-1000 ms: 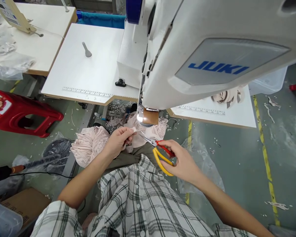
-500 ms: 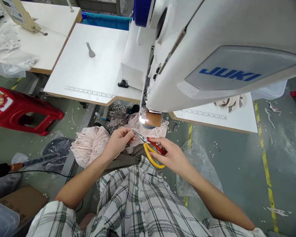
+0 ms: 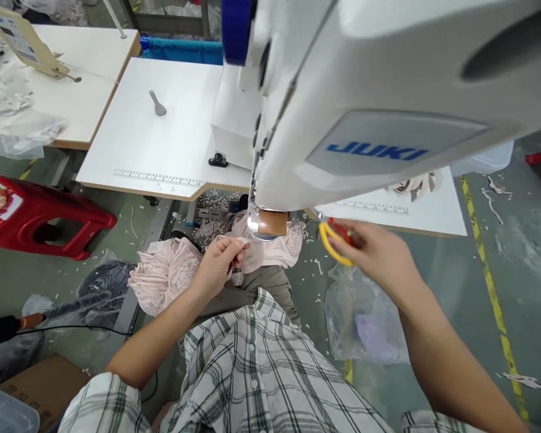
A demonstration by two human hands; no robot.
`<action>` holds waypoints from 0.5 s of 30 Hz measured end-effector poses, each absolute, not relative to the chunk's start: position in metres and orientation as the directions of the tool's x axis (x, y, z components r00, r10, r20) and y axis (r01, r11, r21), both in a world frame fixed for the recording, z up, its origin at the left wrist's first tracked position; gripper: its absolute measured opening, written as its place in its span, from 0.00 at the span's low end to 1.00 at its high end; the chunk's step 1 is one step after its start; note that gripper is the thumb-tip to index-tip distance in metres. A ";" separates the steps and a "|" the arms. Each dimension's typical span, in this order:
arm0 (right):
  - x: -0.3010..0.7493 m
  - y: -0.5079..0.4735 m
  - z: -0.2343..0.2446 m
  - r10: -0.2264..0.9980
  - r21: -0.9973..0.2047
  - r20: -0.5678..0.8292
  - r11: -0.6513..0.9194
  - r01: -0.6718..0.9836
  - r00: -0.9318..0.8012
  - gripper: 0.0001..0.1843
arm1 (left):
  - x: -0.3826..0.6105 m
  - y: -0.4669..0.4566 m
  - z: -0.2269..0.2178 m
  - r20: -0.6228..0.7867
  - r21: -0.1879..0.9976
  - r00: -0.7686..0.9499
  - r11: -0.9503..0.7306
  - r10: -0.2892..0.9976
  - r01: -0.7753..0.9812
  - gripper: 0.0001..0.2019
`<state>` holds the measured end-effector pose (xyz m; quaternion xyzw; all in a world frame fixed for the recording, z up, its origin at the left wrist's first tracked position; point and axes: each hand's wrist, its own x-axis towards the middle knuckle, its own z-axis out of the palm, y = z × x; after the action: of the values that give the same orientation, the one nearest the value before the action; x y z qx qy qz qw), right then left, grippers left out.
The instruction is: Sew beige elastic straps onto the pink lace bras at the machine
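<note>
My left hand (image 3: 223,260) pinches the edge of a pale pink lace garment (image 3: 288,243) just below the sewing machine's head. To the right, my right hand (image 3: 376,249) grips scissors (image 3: 336,242) with one yellow and one red handle; their blades point toward the right table part and are partly hidden by the machine. A bunched pile of the same pink lace (image 3: 165,273) lies left of my left wrist. Above both hands is the white JUKI sewing machine (image 3: 342,138), with a brown plate (image 3: 273,222) at its sewing end.
A white table (image 3: 171,132) with a printed ruler edge stands ahead. On the left are a red stool (image 3: 40,213) and a cardboard box (image 3: 45,385). A clear plastic bag (image 3: 365,319) lies on the floor at right, among scraps and yellow tape lines.
My right hand has carried the scissors away from my left fingers, to the right and slightly up. My left hand keeps its pinch on the lace. The view has shifted slightly.
</note>
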<state>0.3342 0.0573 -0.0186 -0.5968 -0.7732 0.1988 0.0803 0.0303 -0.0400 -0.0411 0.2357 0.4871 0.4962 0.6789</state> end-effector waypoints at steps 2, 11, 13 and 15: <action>0.336 0.085 -0.019 0.958 -0.307 0.054 0.283 0.909 -0.280 0.23 | 0.031 -0.038 -0.034 -0.446 0.784 0.100 0.442 0.890 -0.436 0.15; 0.255 0.013 -0.029 0.465 -0.378 0.162 0.844 0.381 -0.870 0.14 | 0.032 -0.026 0.002 -0.559 0.778 0.550 0.621 0.620 0.090 0.11; 0.254 0.012 -0.036 0.518 -0.431 0.127 0.797 0.423 -0.846 0.14 | 0.032 -0.033 -0.004 -0.543 0.837 0.442 0.500 0.714 0.220 0.13; 0.263 0.021 -0.040 0.731 -0.539 0.102 0.611 0.580 -0.675 0.12 | 0.033 -0.049 -0.018 -0.408 0.885 0.196 0.334 0.892 0.325 0.14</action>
<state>0.2629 0.0210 -0.0404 -0.3707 -0.8835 0.2387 0.1579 0.0327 -0.0488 -0.0178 0.5210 0.5837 0.2481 0.5712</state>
